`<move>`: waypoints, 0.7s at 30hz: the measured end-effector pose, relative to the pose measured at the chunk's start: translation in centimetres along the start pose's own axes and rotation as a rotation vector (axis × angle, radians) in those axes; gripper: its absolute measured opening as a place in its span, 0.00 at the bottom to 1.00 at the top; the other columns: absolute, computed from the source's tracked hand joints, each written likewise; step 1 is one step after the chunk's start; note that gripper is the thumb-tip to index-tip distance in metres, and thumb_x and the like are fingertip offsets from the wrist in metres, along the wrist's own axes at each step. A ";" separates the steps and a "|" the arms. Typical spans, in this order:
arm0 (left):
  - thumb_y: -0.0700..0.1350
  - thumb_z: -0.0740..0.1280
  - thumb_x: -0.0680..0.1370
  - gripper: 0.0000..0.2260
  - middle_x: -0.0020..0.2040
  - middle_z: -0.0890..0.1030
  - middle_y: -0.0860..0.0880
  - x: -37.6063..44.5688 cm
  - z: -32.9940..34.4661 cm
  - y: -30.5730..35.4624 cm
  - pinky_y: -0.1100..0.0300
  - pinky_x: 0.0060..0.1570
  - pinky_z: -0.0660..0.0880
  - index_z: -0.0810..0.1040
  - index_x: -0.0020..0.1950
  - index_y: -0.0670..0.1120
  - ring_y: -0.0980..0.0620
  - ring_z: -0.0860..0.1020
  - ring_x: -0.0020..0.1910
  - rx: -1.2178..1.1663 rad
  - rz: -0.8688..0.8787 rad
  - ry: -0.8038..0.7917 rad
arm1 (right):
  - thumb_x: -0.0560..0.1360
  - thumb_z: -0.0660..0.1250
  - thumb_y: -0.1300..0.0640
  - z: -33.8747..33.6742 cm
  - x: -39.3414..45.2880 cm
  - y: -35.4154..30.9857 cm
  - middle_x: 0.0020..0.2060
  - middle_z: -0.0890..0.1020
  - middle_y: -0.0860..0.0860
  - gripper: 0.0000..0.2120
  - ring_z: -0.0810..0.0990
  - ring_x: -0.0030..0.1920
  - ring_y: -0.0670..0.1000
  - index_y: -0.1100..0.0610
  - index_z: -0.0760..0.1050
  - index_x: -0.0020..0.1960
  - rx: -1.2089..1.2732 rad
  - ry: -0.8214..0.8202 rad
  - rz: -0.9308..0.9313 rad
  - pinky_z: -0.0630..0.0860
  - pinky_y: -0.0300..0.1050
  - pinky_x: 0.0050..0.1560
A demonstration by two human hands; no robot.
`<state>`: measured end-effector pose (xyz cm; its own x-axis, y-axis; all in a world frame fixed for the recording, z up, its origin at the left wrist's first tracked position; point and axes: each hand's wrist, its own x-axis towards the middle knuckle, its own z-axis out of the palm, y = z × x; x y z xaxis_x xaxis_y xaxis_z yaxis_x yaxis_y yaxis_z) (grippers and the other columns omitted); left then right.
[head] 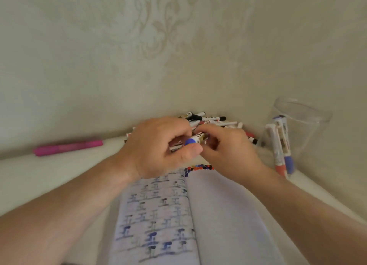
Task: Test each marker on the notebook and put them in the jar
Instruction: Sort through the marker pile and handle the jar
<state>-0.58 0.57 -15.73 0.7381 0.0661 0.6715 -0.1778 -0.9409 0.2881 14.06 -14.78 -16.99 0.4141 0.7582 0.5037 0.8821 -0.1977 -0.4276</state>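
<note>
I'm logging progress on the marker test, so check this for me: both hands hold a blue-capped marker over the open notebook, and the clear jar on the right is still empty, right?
Not quite. The head view shows the clear jar already holds markers. The rest stands: left hand and right hand hold the blue-capped marker over the open notebook.

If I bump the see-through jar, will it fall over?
Probably easily. The jar looks tall, thin-walled and clear, so likely light. It holds only two markers, leaning to one side, which may pull it that way. It stands close to the wall, which might catch it.
</note>
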 end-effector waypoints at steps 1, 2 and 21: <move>0.63 0.61 0.78 0.18 0.38 0.73 0.56 -0.1 0.3 -0.4 0.60 0.38 0.69 0.77 0.47 0.48 0.56 0.73 0.38 -0.070 0.045 -0.019 | 0.76 0.73 0.49 0.4 0.2 -0.1 0.28 0.77 0.42 0.02 0.75 0.32 0.44 0.45 0.83 0.49 0.127 0.022 0.036 0.70 0.39 0.34; 0.63 0.61 0.78 0.19 0.43 0.74 0.54 -0.2 0.7 -0.8 0.60 0.42 0.69 0.76 0.52 0.47 0.55 0.73 0.43 -0.114 0.044 -0.043 | 0.78 0.72 0.50 0.6 0.3 0.0 0.27 0.76 0.43 0.06 0.73 0.29 0.44 0.50 0.83 0.43 0.335 0.013 0.122 0.68 0.38 0.32; 0.56 0.56 0.86 0.06 0.41 0.74 0.62 -1.5 4.5 -1.8 0.67 0.38 0.68 0.67 0.53 0.56 0.60 0.76 0.42 -0.151 -0.135 -0.302 | 0.70 0.77 0.53 3.4 0.1 0.1 0.26 0.77 0.54 0.17 0.71 0.24 0.47 0.54 0.69 0.34 1.072 -0.013 0.296 0.69 0.38 0.26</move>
<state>1.60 0.70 -20.31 0.9163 0.0642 0.3954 -0.1434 -0.8691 0.4734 13.45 -12.62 -19.58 0.5678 0.7778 0.2695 0.0953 0.2631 -0.9601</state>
